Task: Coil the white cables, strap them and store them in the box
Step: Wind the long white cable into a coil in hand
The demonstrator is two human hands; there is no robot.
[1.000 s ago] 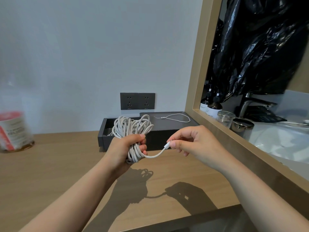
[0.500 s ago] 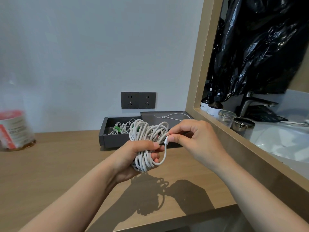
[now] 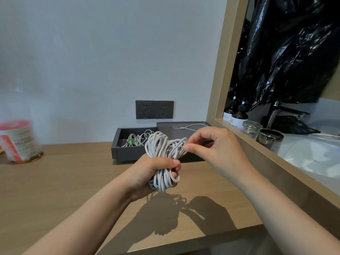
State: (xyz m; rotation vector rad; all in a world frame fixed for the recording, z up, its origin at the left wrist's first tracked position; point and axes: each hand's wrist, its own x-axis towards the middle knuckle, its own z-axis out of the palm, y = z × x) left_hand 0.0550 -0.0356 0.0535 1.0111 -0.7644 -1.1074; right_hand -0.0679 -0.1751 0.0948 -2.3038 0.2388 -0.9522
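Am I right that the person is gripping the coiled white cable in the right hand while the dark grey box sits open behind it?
Not quite: the head view shows the coiled white cable gripped in the left hand; the right hand only pinches its end. The dark grey box does sit open behind it.

White cables [image 3: 161,150], dark grey box [image 3: 127,150] (green strap [image 3: 131,141] inside), tan table [image 3: 55,181]
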